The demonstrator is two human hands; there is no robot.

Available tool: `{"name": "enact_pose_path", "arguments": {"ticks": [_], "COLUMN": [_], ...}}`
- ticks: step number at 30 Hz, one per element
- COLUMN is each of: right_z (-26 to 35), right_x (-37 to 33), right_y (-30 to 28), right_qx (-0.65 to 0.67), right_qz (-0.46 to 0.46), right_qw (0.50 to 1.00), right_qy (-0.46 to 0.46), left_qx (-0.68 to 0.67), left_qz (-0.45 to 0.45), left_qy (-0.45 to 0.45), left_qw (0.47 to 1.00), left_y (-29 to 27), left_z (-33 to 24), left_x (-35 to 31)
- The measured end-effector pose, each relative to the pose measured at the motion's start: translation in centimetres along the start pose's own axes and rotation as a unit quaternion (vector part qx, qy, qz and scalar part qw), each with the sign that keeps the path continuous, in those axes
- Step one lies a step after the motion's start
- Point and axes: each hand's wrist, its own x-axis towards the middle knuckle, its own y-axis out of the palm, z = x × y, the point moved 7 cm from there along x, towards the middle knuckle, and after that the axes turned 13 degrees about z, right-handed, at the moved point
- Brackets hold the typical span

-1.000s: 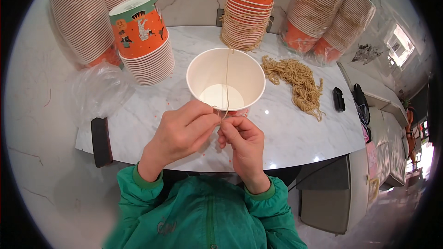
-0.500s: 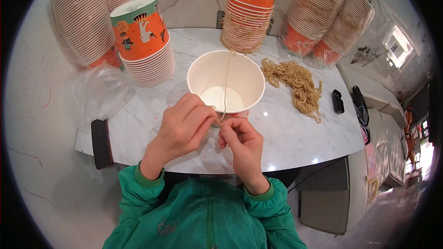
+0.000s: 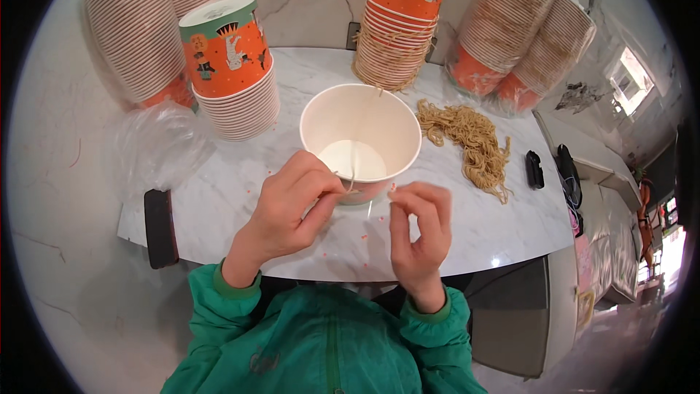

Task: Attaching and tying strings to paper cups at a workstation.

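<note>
A large white-lined paper tub (image 3: 360,95) stands mouth-up on the table in front of me. My left hand (image 3: 288,204) is closed in a pinch at its near rim, holding a thin tan string (image 3: 354,168). One length of that string rises from the fingertips against the inside of the tub. A short bit of string also shows at the far rim. My right hand (image 3: 423,226) is apart from the string, just right of the tub's near side. Its thumb and forefinger are pinched at a tiny pinkish-white scrap (image 3: 394,187).
A heap of tan string (image 3: 470,142) lies to the right. Stacked orange tubs (image 3: 226,58) stand back left, and a string-wrapped stack (image 3: 405,0) stands behind. Bagged stacks (image 3: 503,22) fill the back right. A crumpled plastic bag (image 3: 160,142), dark phone-like slab (image 3: 160,228) and black object (image 3: 534,169) lie near the edges.
My right hand has let go of the string and moved right, away from my left hand. The string no longer runs taut across the tub's mouth. Small reddish specks now show on the table.
</note>
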Motion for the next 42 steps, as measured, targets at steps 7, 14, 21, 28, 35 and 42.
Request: {"name": "enact_pose_path", "arguments": {"ticks": [7,14,21,28,35,42], "right_z": [1.1,-0.3,0.7,1.9,1.3,-4.4], "right_x": [4.3,3.7,3.4,3.0,3.5,2.2], "right_y": [2.2,2.6,0.8,0.1,-2.3,-4.8], "right_qx": [-0.130,-0.080,-0.183,-0.271,-0.312,-0.362], "right_qz": [0.185,0.107,0.038,0.016,0.010,-0.018], "right_qw": [0.970,0.984,0.971,0.941,0.931,0.922], "right_qy": [-0.088,-0.114,-0.150,-0.203,-0.190,-0.137], "left_qx": [-0.014,-0.012,0.101,0.172,0.199,0.275], "left_qz": [0.005,-0.033,-0.053,-0.063,-0.056,-0.048], "left_qy": [-0.062,-0.053,-0.016,0.015,0.027,0.026], "left_qw": [0.998,0.998,0.993,0.983,0.978,0.960], "left_y": [0.1,0.2,0.4,1.7,1.7,1.2], "left_z": [0.5,0.8,-1.9,-2.6,-2.9,-1.5], "left_x": [-0.1,-0.4,1.9,2.9,3.2,1.2]}}
